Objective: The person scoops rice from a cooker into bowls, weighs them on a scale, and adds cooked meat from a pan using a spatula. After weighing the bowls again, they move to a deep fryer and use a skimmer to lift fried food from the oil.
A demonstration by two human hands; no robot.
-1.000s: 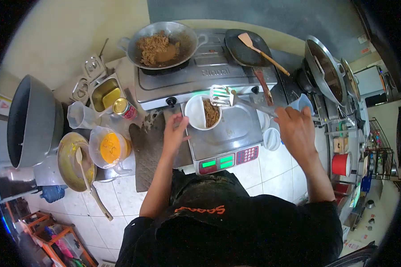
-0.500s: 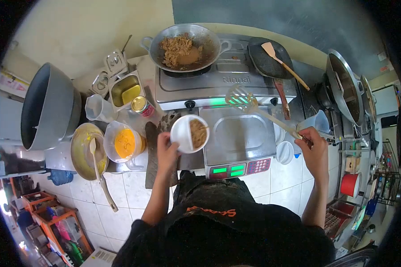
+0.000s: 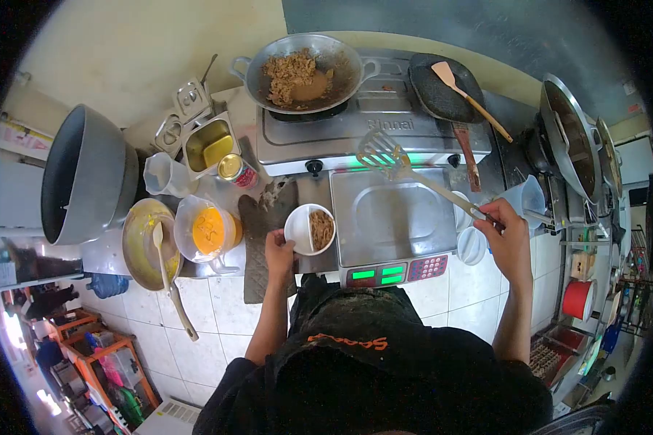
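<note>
My left hand (image 3: 278, 251) holds a small white bowl (image 3: 309, 229) with brown shredded food in it, just left of the steel scale (image 3: 387, 217). My right hand (image 3: 506, 233) grips the handle of a slotted metal spatula (image 3: 382, 154), whose head hangs over the far edge of the scale's pan. The scale pan is bare and its green display is lit. Behind it a wok (image 3: 303, 72) of the same brown food sits on the gas stove (image 3: 370, 130).
A black pan with a wooden spatula (image 3: 442, 88) sits on the right burner. Left of me are a tub of orange sauce (image 3: 207, 230), a yellow-smeared bowl with a spoon (image 3: 146, 246), a can (image 3: 233, 170), steel containers (image 3: 204, 145) and a big grey pot (image 3: 80, 174). Woks (image 3: 575, 145) stand right.
My left hand lifted the bowl off the scale pan and brought it down and left beside the scale. The spatula drew back from the bowl toward the stove.
</note>
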